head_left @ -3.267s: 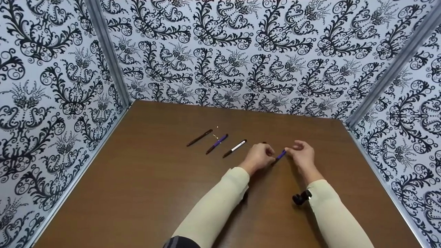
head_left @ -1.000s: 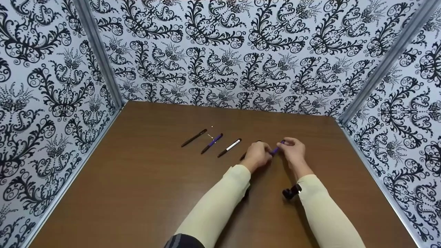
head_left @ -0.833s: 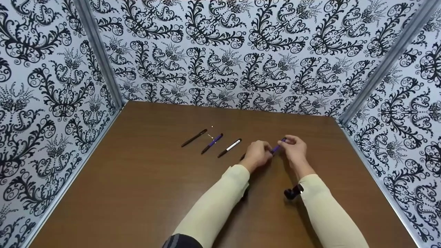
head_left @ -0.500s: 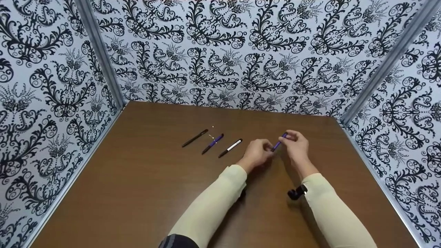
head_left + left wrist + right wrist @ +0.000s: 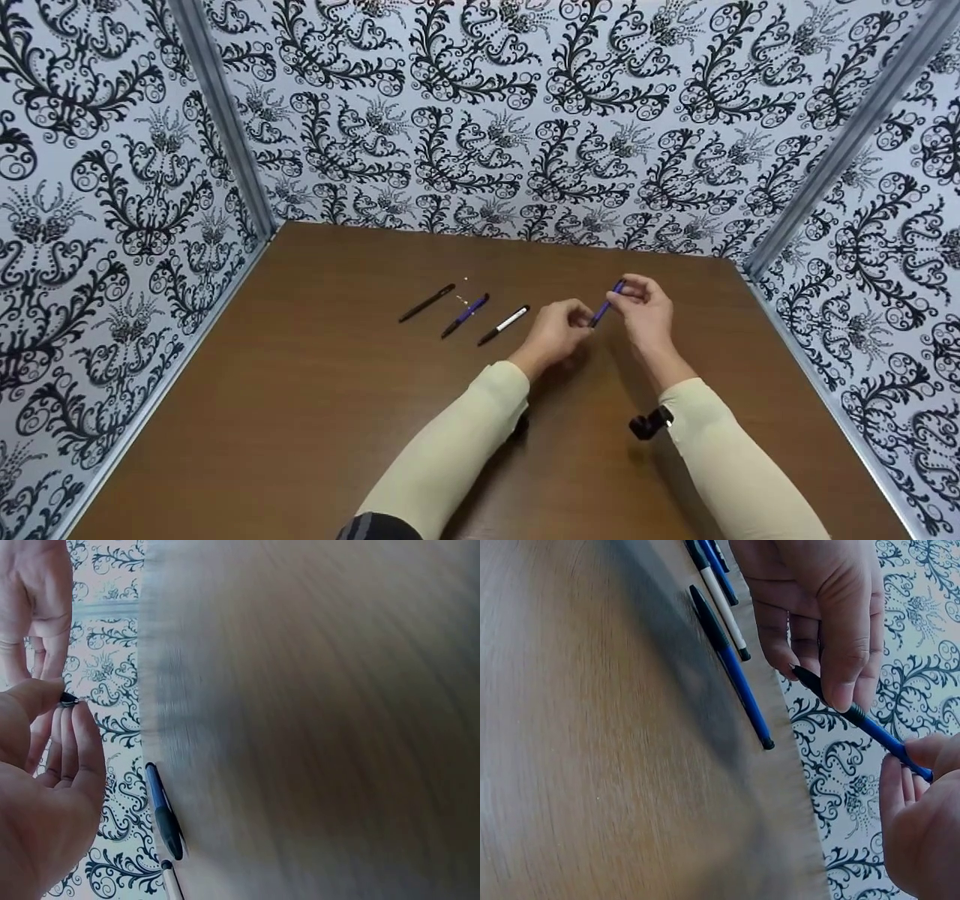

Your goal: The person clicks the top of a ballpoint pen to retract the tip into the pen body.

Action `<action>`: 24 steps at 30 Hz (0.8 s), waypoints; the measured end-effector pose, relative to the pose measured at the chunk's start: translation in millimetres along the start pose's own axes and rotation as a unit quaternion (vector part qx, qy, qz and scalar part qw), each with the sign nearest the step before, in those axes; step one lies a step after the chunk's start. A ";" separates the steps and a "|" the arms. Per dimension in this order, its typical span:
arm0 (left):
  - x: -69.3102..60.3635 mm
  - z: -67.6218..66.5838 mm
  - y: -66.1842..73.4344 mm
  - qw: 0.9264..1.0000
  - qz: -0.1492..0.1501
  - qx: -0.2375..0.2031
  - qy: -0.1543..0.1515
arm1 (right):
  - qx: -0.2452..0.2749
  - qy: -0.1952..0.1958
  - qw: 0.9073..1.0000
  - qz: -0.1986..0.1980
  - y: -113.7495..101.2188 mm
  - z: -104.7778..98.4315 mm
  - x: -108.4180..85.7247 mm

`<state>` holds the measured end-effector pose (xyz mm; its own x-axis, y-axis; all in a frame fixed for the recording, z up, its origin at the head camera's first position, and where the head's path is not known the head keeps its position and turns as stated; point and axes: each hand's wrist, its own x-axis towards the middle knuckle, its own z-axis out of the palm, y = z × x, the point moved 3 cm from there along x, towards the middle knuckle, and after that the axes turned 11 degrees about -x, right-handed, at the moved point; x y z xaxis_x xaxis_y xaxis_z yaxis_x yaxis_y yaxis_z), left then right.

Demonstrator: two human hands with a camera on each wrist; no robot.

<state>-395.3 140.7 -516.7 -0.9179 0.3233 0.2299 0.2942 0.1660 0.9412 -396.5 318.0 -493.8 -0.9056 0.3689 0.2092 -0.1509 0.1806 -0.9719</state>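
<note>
A blue pen with a black grip (image 5: 606,306) is held between both hands, tilted. My left hand (image 5: 557,330) pinches its black grip near the writing end. The fingers of my right hand (image 5: 646,315) pinch the blue rear end. In the right wrist view the pen's pointed tip (image 5: 793,667) pokes out past the left fingers. Another blue pen (image 5: 739,682) lies on the table below the hands; in the head view the left hand hides it. Left of that lie a white pen (image 5: 510,321), a blue-purple pen (image 5: 469,310) and a black pen (image 5: 426,303), roughly parallel.
The brown wooden table (image 5: 300,390) ends at a patterned back wall (image 5: 480,150), with metal posts at both corners. A black wrist camera (image 5: 649,424) sticks out from the right sleeve. Small bright spots show near the blue-purple pen.
Both hands have lifted the held pen a little and shifted it away from the body. The right hand has risen more, and the lying pens have kept their places.
</note>
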 end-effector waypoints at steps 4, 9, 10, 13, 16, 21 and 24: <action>-0.7 -1.2 0.0 1.000 0.007 -0.016 0.001 | 0.014 0.008 1.000 -0.008 -6.2 0.5 -2.8; -1.4 -1.9 0.0 0.999 0.011 -0.041 -0.001 | 0.025 0.009 0.999 -0.017 -13.2 2.0 -7.0; -1.5 -2.1 -0.1 0.999 0.011 -0.047 -0.001 | 0.027 0.009 0.999 -0.021 -14.4 2.5 -8.0; -1.9 -2.6 -0.5 0.998 0.011 -0.060 -0.004 | 0.026 0.007 0.999 -0.032 -16.6 3.7 -9.8; -2.8 -3.4 0.1 0.998 0.012 -0.068 -0.008 | 0.022 0.005 0.999 -0.046 -18.3 4.3 -11.3; -3.9 -5.4 1.0 0.996 0.012 -0.084 -0.013 | 0.011 0.002 0.998 -0.065 -22.1 4.8 -13.6; -3.7 -5.9 0.5 0.995 0.015 -0.097 -0.015 | 0.014 0.001 0.997 -0.074 -23.6 5.1 -14.4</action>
<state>-393.3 134.1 -515.6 -0.9008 0.3527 0.2534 0.2612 -0.0261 0.9649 -381.9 303.8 -474.4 -0.8718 0.3425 0.3503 -0.2933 0.2079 -0.9332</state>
